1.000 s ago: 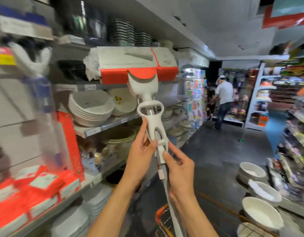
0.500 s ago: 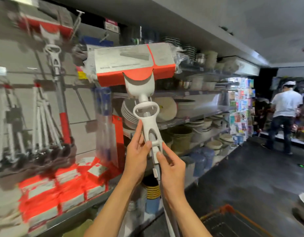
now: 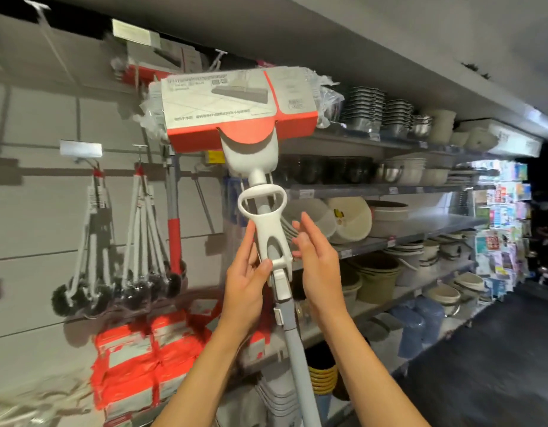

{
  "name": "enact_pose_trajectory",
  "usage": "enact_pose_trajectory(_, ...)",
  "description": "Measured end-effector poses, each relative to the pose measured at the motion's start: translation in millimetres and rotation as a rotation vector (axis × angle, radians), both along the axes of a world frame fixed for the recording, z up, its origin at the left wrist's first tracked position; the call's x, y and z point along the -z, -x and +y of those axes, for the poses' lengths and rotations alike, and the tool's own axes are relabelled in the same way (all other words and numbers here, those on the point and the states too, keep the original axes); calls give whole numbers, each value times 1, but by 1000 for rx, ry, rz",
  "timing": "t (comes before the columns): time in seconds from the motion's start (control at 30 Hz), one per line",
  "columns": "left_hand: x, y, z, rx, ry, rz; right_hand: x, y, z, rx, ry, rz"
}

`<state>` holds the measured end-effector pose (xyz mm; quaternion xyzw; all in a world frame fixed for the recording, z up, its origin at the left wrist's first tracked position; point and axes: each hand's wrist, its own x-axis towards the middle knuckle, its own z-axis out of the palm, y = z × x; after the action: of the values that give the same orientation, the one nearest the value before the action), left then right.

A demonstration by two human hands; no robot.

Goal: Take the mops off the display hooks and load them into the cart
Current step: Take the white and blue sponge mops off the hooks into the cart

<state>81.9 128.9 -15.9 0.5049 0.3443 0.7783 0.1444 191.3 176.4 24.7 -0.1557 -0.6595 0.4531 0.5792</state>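
Shop aisle, grey slatwall (image 3: 35, 217), bowl-stacked shelves (image 3: 420, 223), left hand (image 3: 246, 278) grip pinching mop (image 3: 240, 118), right hand (image 3: 317, 260) open beside it

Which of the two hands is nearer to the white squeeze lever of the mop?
Left. The left hand holds the white squeeze lever, thumb on its lower end. The right hand is open beside it on the right, not touching.

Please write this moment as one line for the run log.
mop: held upright, head up | left hand: grips wringer handle | right hand: open beside handle | cart: not in view
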Motion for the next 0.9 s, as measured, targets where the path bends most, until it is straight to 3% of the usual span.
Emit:
enact_pose_trajectory(0.3, -6, 87, 4, -28, -11, 49, -28, 83, 22, -143, -126, -165)
enact_pose_trajectory(0.9, -60, 200, 51, -225, 15, 287, -62, 180, 90, -396, -174, -126)
